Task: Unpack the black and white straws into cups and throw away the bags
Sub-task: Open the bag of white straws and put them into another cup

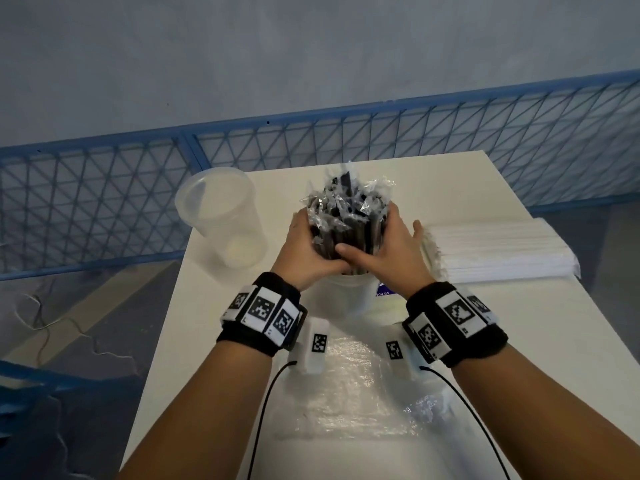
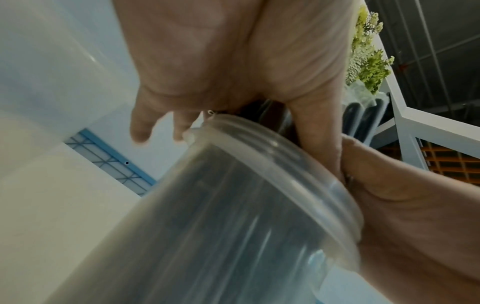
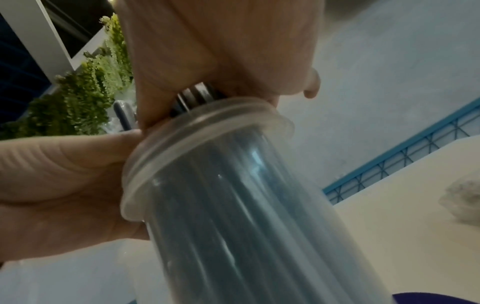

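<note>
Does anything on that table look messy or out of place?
Only the empty clear bag, lying crumpled at the near edge, not yet thrown away. The black straws stand bunched in their cup.

"you go" on a blue label (image 1: 383,290) beside the cup (image 1: 349,289)

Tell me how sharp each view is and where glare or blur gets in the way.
Head view: fairly sharp, glare on the empty bag. Left wrist view: cup with black straws smeared by motion blur. Right wrist view: soft, bright streaks on the cup wall, hazy background.
</note>
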Demonstrator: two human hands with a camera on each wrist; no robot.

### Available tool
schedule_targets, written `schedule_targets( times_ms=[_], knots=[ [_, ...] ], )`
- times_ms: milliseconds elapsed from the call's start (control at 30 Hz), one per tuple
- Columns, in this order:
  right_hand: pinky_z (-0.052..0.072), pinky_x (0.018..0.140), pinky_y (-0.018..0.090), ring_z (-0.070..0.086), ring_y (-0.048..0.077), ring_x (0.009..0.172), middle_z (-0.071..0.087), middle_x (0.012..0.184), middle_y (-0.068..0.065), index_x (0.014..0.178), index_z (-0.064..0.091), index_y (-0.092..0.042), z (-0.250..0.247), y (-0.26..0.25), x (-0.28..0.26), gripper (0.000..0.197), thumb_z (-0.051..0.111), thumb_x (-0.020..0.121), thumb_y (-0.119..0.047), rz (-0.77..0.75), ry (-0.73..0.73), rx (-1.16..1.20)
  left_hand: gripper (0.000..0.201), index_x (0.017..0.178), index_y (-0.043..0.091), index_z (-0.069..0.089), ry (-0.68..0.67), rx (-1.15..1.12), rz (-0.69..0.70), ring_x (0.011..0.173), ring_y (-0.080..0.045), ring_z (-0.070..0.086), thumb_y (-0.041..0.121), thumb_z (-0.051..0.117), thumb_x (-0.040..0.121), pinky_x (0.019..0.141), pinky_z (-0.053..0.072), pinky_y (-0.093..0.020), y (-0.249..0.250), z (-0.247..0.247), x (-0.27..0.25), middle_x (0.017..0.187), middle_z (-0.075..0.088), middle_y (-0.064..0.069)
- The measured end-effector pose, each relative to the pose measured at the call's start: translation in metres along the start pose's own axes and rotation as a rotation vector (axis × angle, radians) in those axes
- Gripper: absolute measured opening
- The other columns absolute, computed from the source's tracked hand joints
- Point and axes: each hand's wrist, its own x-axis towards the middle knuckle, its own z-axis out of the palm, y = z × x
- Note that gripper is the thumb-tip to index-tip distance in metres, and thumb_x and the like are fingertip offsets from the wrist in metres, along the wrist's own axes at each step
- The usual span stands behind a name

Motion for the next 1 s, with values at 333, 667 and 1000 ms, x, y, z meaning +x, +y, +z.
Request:
schedule_targets(
  times_ms=[333,667,1000],
  knots=[
    [0.044,0.104,0.031,0.051,0.013,0.123,0.048,0.134,0.005,0.133,0.027,-0.027,-0.020,-0.037,-0.003,0.060,0.061,0.084,-0.021,-0.224,0.092,0.471,0.096,0.133,0.021,0.027,0.133,-0.154,0.192,0.110,0.003,0.054,0.026,0.084,0.056,0.093,0.044,-0.016,0.047,-0.008,-0.012,0.117,0.053,0.014],
    [0.017,0.117,0.026,0.022,0.015,0.142,0.030,0.151,0.004,0.144,0.028,-0.017,-0.013,-0.033,0.008,0.050,0.038,0.097,-0.031,-0.337,0.146,0.026,0.066,0.146,0.019,0.025,0.080,0.504,0.427,0.144,-0.019,0.017,0.023,0.057,0.089,0.116,0.021,-0.033,0.072,-0.017,-0.007,0.155,0.021,-0.006],
    [0.008,0.119,0.025,0.007,0.014,0.146,0.016,0.157,0.000,0.147,0.019,-0.017,-0.009,-0.026,0.009,0.052,0.026,0.099,-0.034,-0.262,-0.003,-0.158,0.057,0.149,0.014,0.007,-0.006,0.594,0.198,0.147,-0.016,-0.001,0.032,0.029,0.100,0.119,0.005,-0.035,0.061,-0.010,-0.003,0.159,0.002,-0.005]
  ],
)
